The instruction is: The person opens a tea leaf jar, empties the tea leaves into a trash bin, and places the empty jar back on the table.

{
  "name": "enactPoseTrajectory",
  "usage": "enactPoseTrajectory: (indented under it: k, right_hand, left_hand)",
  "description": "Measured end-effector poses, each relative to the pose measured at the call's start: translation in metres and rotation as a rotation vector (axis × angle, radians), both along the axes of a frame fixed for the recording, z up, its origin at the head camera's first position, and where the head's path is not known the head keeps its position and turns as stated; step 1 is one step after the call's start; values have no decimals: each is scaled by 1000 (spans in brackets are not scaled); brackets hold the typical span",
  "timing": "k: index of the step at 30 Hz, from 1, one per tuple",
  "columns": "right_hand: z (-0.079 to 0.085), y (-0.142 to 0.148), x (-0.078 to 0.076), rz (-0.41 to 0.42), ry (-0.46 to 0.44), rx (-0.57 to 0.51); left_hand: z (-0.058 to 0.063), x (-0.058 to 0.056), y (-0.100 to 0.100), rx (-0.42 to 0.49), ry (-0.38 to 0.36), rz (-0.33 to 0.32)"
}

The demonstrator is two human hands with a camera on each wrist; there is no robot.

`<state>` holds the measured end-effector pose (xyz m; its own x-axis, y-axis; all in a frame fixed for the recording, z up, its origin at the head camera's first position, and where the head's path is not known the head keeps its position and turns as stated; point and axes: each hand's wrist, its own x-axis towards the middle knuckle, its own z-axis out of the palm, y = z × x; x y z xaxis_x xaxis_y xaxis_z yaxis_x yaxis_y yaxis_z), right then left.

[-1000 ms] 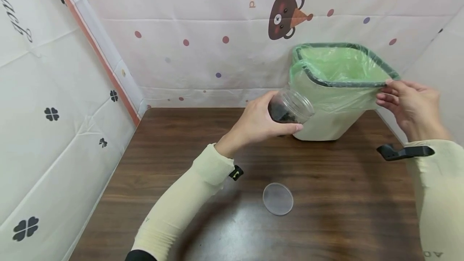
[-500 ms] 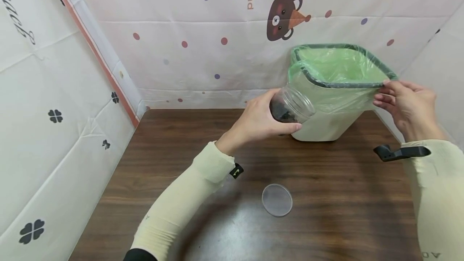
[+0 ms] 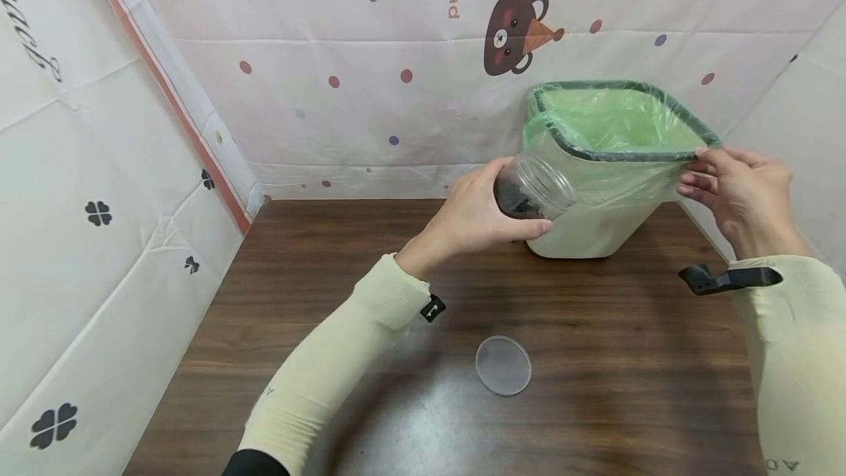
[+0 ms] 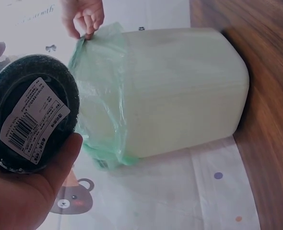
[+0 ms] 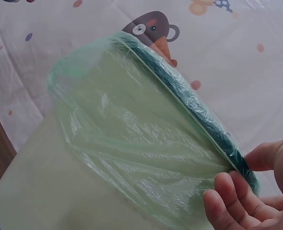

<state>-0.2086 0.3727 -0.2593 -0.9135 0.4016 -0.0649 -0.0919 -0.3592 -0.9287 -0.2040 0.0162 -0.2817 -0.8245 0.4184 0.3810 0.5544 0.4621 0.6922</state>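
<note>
My left hand (image 3: 472, 211) grips a clear jar (image 3: 534, 186) with dark contents, tilted with its open mouth toward the bin. In the left wrist view the jar's base (image 4: 33, 115) faces the camera and bears a white barcode label. A pale trash bin (image 3: 581, 230), lined with a green plastic bag (image 3: 615, 120), stands at the back right. The bag folds over the dark green rim (image 5: 189, 105). My right hand (image 3: 743, 193) pinches that rim at its near right corner, thumb above and fingers curled below over the bag.
A round clear lid (image 3: 504, 366) lies flat on the brown wooden table (image 3: 297, 300) in front of the bin. Patterned cloth (image 3: 317, 116) covers the wall behind, and more cloth hangs at the left and right sides.
The jar stays tilted in the left hand, which has hardly moved relative to the bin. My right hand keeps its pinch on the rim. The whole head view has shifted slightly left.
</note>
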Motion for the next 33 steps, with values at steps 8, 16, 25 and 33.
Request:
enactPoseTrajectory:
  k: [8,16,25,33]
  right_hand:
    - [0,1,0,6,12,-28]
    - [2,1,1,36,9,-58]
    - [2,2,1,44,10,-76]
    - [1,3,1,49,10,-77]
  left_hand:
    - [2,-1,0,28,-5,-6]
    - [4,-2,1,36,-4,-5]
    - [6,-5,1,28,3,0]
    - [8,-8,4,11,-4,1]
